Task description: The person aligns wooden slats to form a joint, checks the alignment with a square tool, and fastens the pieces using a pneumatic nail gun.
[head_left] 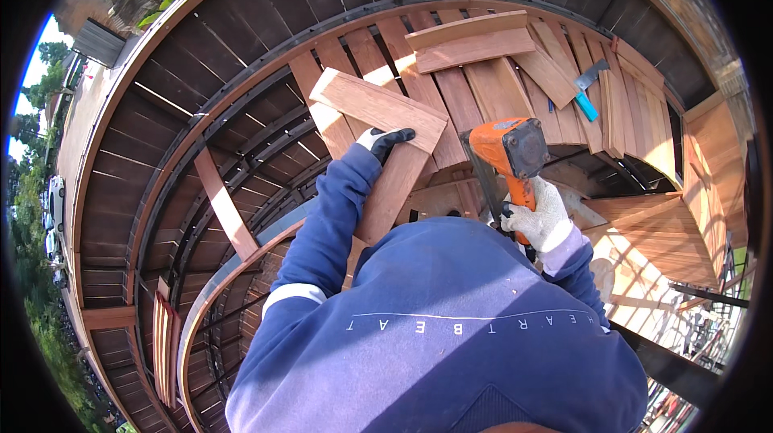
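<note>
Centre frame, the left hand [385, 141] presses a short reddish deck board [378, 109], fingers flat and together on its lower edge. The right hand [538, 217], fingers clamped, grips the orange nail gun [507, 151]. Keep the board pinned and fingertips clear before firing.

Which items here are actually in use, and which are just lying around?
In use:
- left hand, pressing on a wooden plank
- right hand, gripping the orange power tool

Lying about:
- stacked loose boards
- blue-handled scraper
- single plank across the dark frame
</note>
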Tool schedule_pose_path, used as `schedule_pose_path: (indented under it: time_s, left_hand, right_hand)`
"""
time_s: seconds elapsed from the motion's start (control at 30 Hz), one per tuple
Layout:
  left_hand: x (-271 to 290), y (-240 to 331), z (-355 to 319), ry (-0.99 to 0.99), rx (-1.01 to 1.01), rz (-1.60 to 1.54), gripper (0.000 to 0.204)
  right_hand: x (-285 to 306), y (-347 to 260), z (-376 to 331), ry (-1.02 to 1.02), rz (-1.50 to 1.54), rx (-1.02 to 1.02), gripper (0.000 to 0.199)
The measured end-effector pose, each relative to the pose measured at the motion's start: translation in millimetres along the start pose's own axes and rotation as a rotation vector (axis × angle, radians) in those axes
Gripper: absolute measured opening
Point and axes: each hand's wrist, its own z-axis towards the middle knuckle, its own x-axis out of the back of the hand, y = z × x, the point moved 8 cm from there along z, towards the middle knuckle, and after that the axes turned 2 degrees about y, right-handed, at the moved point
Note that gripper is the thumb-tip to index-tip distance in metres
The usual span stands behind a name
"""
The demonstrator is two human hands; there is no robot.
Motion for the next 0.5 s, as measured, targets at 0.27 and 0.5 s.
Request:
schedule_pose_path:
  time_s: [0.27,0.5]
  left_hand:
    - [-2,-7,1,0.049,0.105,0.095,0.055]
    - [-13,-11,-2,0.029,0.155,-0.074,0.054]
  right_hand:
    - [1,-4,16,-0.088,-0.111,0.127,0.037]
    - [-1,5,28,-0.176,0.050,-0.001,0.044]
